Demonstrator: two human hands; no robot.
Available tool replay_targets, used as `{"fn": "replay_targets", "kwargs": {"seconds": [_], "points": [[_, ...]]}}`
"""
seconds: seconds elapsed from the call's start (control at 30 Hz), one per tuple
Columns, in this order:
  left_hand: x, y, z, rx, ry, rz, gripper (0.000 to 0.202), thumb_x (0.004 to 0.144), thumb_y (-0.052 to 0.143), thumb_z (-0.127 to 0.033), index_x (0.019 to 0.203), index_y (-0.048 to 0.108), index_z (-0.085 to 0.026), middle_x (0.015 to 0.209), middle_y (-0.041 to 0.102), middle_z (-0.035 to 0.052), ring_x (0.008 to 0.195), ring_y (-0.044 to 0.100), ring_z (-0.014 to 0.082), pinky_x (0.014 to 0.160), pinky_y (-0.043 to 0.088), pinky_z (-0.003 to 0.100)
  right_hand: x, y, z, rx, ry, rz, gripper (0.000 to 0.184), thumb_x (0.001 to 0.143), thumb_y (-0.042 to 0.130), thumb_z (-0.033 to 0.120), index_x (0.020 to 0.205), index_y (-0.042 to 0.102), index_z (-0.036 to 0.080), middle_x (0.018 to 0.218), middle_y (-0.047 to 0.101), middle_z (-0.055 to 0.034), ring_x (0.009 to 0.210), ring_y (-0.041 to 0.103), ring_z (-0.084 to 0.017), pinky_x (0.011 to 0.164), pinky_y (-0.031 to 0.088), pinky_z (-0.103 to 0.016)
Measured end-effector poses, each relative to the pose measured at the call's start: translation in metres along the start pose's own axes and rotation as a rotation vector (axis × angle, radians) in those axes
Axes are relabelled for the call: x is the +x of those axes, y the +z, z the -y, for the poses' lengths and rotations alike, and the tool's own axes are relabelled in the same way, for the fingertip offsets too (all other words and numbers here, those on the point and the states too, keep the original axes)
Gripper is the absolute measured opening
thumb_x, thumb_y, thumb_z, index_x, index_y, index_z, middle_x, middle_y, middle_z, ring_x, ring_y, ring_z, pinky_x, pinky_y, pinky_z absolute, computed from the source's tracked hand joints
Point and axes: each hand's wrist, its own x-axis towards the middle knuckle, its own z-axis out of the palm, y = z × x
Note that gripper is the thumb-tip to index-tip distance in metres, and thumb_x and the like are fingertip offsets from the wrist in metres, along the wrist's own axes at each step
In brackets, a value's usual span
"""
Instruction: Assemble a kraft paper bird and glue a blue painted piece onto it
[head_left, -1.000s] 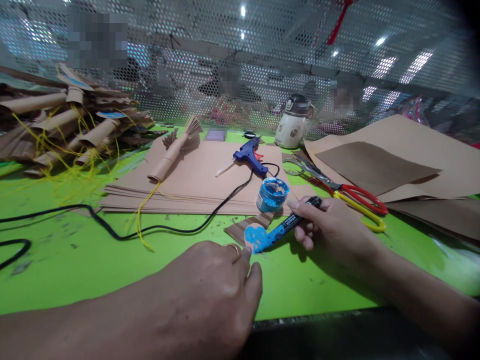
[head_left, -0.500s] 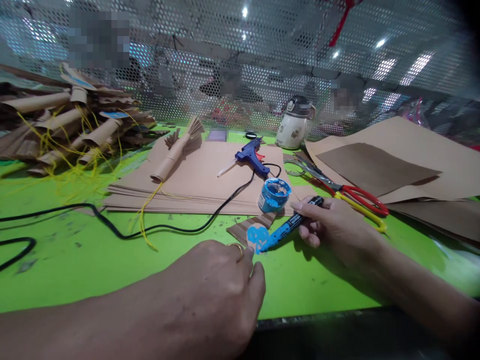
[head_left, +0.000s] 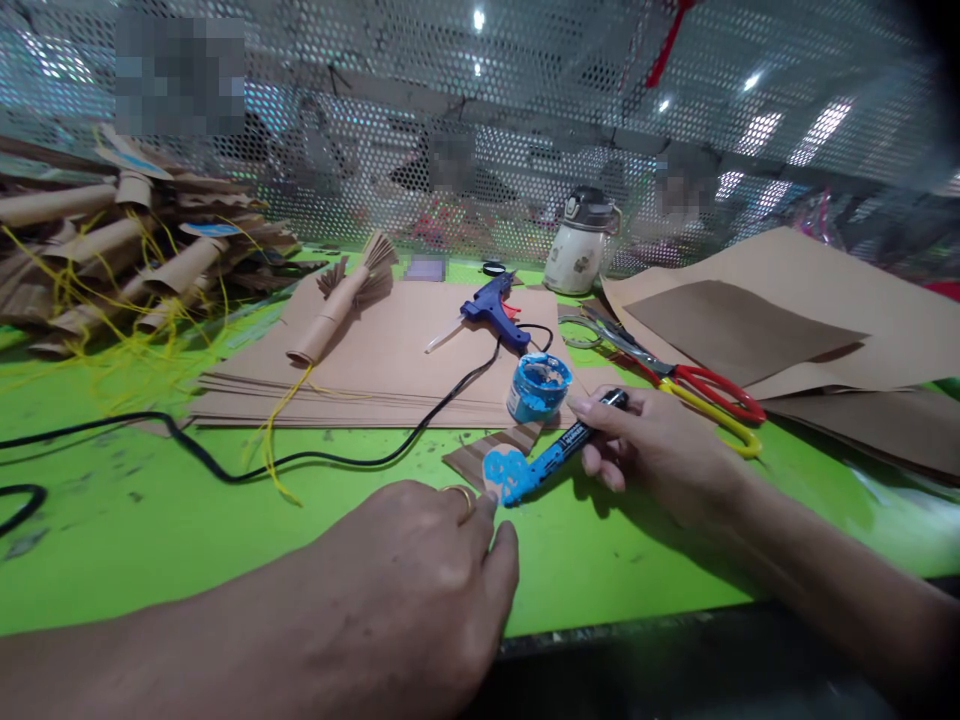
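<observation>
A small brown paper cutout [head_left: 507, 468], blotched with blue paint, lies low on the green table. My left hand [head_left: 420, 580], with a gold ring on one finger, curls at its near edge and pins it with the fingertips; the fingers' undersides are hidden. From the right, my right hand [head_left: 652, 440] pinches a black marker [head_left: 581, 435], whose paint-coated blue end rests on the cutout. Just behind stands an open jar of blue paint [head_left: 525, 402]. A striped brown paper scrap [head_left: 469, 460] sits partly under the cutout.
A blue glue gun [head_left: 491, 312] and a rolled paper piece [head_left: 330, 315] rest on stacked brown sheets [head_left: 255, 390]. Red-and-yellow-handled scissors [head_left: 720, 395] lie right, a bottle [head_left: 576, 250] behind. Tied paper rolls [head_left: 112, 250] are heaped left. A black cord [head_left: 360, 461] crosses the table.
The cutout carries more blue, with fewer bare patches. The marker's painted end has moved slightly over it. The whole view has shifted a little, so everything sits further left.
</observation>
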Motion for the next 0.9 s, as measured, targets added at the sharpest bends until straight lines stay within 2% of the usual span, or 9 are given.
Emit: {"fn": "replay_targets", "kwargs": {"seconds": [0.33, 0.47, 0.67, 0.9], "points": [[0.0000, -0.0007, 0.0000, -0.003, -0.006, 0.011, 0.013, 0.081, 0.056, -0.005, 0.086, 0.061, -0.016, 0.076, 0.064, 0.0079, 0.065, 0.059, 0.0235, 0.055, 0.049, 0.035, -0.0023, -0.0029, -0.0015, -0.053, -0.031, 0.013, 0.030, 0.087, 0.070, 0.038, 0.069, 0.058, 0.016, 0.053, 0.065, -0.0023, 0.037, 0.052, -0.007, 0.037, 0.041, -0.017], [-0.0020, 0.0004, -0.0002, -0.025, -0.013, 0.010, 0.015, 0.081, 0.055, -0.005, 0.090, 0.061, -0.016, 0.079, 0.064, 0.0084, 0.069, 0.059, 0.0233, 0.059, 0.048, 0.034, -0.0013, -0.0044, -0.0003, -0.063, -0.026, -0.025, 0.030, 0.088, 0.069, 0.035, 0.068, 0.057, 0.016, 0.052, 0.064, -0.0018, 0.036, 0.051, -0.006, 0.037, 0.039, -0.015], [-0.0022, -0.0005, 0.0007, -0.041, -0.003, 0.042, 0.015, 0.083, 0.053, -0.005, 0.091, 0.060, -0.016, 0.079, 0.063, 0.0078, 0.066, 0.057, 0.0220, 0.058, 0.047, 0.034, 0.0002, -0.0046, 0.0004, -0.027, -0.032, -0.069, 0.028, 0.089, 0.066, 0.031, 0.067, 0.057, 0.016, 0.048, 0.061, -0.0008, 0.034, 0.048, -0.005, 0.036, 0.035, -0.013], [0.0014, -0.0031, 0.0003, -0.044, -0.009, 0.040, 0.014, 0.081, 0.056, -0.004, 0.087, 0.059, -0.016, 0.073, 0.061, 0.0063, 0.065, 0.057, 0.0220, 0.057, 0.048, 0.033, -0.0003, -0.0019, 0.0007, -0.020, -0.046, -0.021, 0.033, 0.085, 0.072, 0.037, 0.065, 0.057, 0.016, 0.050, 0.063, -0.0018, 0.036, 0.049, -0.006, 0.037, 0.038, -0.015]]}}
